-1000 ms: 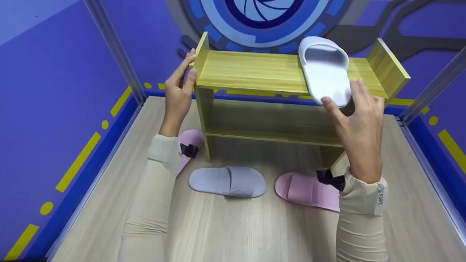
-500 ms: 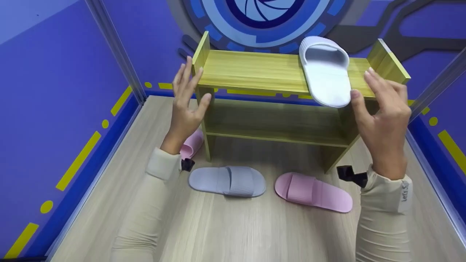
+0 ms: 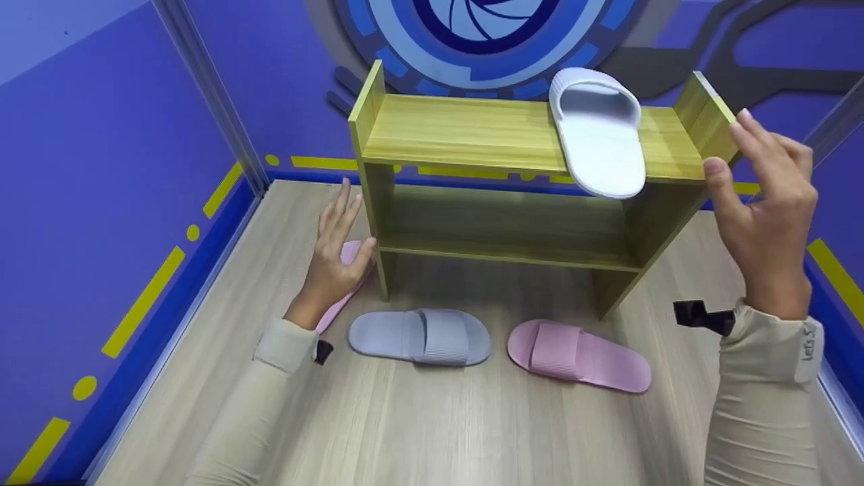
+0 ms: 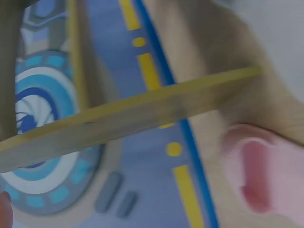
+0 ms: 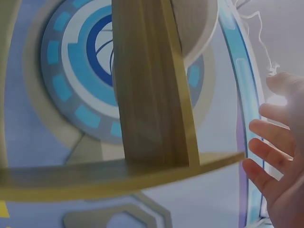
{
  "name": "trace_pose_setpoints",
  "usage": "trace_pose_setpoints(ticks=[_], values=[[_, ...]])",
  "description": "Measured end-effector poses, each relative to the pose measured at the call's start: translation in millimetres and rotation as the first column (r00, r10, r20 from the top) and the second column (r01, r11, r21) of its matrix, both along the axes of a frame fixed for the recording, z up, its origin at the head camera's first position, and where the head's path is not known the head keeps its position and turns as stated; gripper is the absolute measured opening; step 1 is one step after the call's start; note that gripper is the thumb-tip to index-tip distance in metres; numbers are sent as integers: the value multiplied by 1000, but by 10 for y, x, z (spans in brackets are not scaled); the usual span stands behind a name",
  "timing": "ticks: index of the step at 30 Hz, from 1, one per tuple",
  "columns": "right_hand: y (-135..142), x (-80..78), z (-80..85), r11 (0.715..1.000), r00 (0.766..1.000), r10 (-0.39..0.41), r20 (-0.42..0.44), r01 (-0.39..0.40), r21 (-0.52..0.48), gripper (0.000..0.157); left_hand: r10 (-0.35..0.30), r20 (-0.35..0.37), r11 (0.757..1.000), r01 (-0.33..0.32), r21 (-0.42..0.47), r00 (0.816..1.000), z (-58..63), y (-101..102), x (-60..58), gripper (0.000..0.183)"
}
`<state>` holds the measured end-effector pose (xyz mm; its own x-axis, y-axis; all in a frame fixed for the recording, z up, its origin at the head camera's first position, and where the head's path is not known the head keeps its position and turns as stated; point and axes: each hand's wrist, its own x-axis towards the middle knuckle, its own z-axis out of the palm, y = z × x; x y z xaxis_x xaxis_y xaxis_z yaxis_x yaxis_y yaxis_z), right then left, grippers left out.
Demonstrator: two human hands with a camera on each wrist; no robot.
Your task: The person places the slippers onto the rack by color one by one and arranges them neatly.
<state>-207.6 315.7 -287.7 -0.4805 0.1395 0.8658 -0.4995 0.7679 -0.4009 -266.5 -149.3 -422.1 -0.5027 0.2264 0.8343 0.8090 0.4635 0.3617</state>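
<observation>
A two-tier yellow wooden rack [image 3: 472,131] stands on the floor against the blue wall. A pale lilac slipper [image 3: 597,135] lies on its top shelf at the right, heel over the front edge. My right hand [image 3: 749,169] is raised just beyond the rack's right end panel, fingers spread, holding nothing. My left hand [image 3: 337,243] hangs open low by the rack's left leg, just above a pink slipper [image 3: 345,255] that it partly hides. The left wrist view shows that pink slipper [image 4: 261,175] under a blurred shelf board [image 4: 133,118]. The right wrist view shows the end panel [image 5: 152,85] and my fingers [image 5: 266,142].
On the wooden floor in front of the rack lie a grey-blue slipper [image 3: 420,336] and a second pink slipper [image 3: 579,354], side by side. The rack's lower shelf [image 3: 506,253] holds nothing. Blue walls with yellow dashes close in left, right and behind.
Both hands have come off the rack. The left hand dropped from the top left corner to the floor-level pink slipper. The right hand drew away rightward from the lilac slipper.
</observation>
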Motion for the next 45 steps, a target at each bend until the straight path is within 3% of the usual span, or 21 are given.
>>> trace_pose_setpoints(ticks=[4, 8, 11, 15, 20, 31, 35, 45], values=[[134, -25, -13, 1000, 999, -2, 34, 2, -10, 36, 16, 103, 998, -8, -70, 995, -251, -79, 64, 72], [231, -35, -22, 1000, 993, -7, 121, 9, -16, 38, 28, 240, 990, 7, -143, 970, -482, -142, 141, 73], [282, -43, -19, 1000, 984, -6, 177, 8, -12, 40, 26, 328, 985, 32, -172, 944, -662, -168, 189, 76], [336, -77, -12, 999, 983, 45, 179, -42, -17, 40, 22, 438, 980, 67, -188, 899, -909, -180, 270, 78], [372, -131, -14, 994, 974, 100, 203, -90, -57, 40, 22, 523, 968, 113, -225, 852, -1132, -213, 323, 80], [370, -136, -25, 994, 972, 108, 209, -102, -39, 40, 88, 661, 923, 189, -335, 745, -1286, -336, 328, 86], [422, -164, -56, 996, 975, 93, 204, -89, -25, 37, 109, 685, 897, 226, -380, 720, -1326, -359, 311, 88], [385, -197, -58, 990, 978, 123, 166, -109, -94, 31, 124, 752, 897, 250, -364, 648, -1354, -415, 273, 90]])
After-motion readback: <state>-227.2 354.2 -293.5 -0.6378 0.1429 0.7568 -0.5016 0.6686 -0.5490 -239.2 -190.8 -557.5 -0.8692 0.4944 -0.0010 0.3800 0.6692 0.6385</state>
